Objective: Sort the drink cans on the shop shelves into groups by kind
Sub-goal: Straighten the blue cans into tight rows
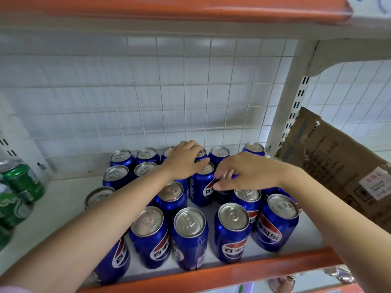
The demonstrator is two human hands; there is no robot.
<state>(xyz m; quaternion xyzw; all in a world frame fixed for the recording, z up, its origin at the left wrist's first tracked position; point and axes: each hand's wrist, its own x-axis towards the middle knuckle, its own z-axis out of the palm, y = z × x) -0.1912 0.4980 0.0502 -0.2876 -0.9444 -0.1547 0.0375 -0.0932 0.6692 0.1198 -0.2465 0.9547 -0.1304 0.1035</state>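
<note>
Several blue Pepsi cans (190,233) stand in rows on the white shelf (63,197). My left hand (186,160) reaches over the middle rows and grips the top of a blue can (183,182) that is mostly hidden beneath the palm. Its thumb touches the lid of the neighbouring can (202,187). My right hand (243,173) is beside it, with fingers curled round another blue can (222,195), most of which the hand hides. A few green cans (23,182) stand apart at the shelf's left end.
A torn cardboard box (338,166) leans in at the right, close to the rightmost cans. A white upright post (285,115) and a wire grid back the shelf. An orange lip (232,269) runs along the front edge, and another shelf sits close overhead.
</note>
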